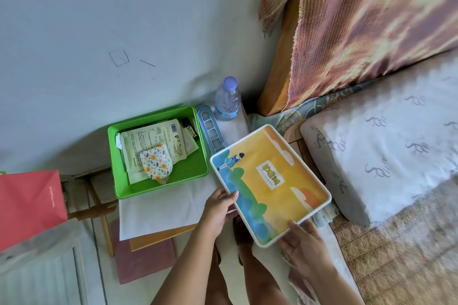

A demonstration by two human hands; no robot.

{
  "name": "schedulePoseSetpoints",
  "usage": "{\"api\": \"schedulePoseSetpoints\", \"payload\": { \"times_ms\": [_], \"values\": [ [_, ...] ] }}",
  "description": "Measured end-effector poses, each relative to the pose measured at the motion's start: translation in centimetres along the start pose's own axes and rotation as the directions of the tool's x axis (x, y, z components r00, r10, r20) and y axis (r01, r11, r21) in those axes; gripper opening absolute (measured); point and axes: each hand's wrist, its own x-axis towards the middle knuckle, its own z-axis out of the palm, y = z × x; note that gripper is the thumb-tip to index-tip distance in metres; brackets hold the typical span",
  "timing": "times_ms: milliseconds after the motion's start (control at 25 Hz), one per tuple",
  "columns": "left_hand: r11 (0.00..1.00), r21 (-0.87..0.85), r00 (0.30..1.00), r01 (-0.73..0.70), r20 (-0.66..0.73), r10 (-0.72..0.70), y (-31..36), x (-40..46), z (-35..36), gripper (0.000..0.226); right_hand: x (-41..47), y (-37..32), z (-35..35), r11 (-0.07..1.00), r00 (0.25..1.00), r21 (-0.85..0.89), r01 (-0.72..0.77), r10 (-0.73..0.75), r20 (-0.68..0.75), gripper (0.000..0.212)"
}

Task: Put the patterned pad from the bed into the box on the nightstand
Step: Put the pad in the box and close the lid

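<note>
The patterned pad point(156, 161) lies inside the green plastic box point(198, 171) on the nightstand surface point(161, 208), resting on top of pale printed sachets point(151, 141). It is a soft, rounded fabric piece, white with orange flowers and small blue leaves, its long axis running from the box's back toward its front edge, tilted slightly right, with the broader rounded end nearest the person. Both hands hold a flat rectangular lid point(270, 183), glossy, with a white rim and an orange, blue and green picture, tilted over the gap between nightstand and bed. The left hand point(220, 208) has its grip pinching the lid's near-left edge, thumb on top. The right hand point(303, 242) cups the lower corner from beneath, fingers spread. A clear water bottle point(228, 99) with a lilac cap stands behind the box, beside a blue plastic strip point(210, 131). A fuzzy pale pillow point(381, 136) lies on the bed's woven mat point(396, 242).
</note>
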Motion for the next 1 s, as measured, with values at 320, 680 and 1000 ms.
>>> {"api": "schedulePoseSetpoints", "payload": {
  "times_ms": [320, 680, 1000],
  "values": [
    [0.962, -0.079, 0.948, -0.26, -0.212, 0.239, 4.8, -4.0, -5.2, 0.059, -1.9, -3.8, 2.3, 0.977, 0.989, -0.188, 0.102, -0.08, 0.122, 0.021],
    [0.807, 0.549, 0.855, -0.219, -0.29, 0.43, 10.1, -5.1, -15.8, 0.057, 0.9, -4.3, 14.7, 0.723, 0.95, -0.67, 0.171, 0.06, 0.307, 0.024],
    [0.698, 0.716, 0.624, 0.005, -0.548, 0.557, 9.5, -3.9, -18.5, 0.023, 3.1, 0.3, 24.4, 0.234, 0.879, -0.864, 0.446, -0.298, 0.373, 0.063]
  ]
}}
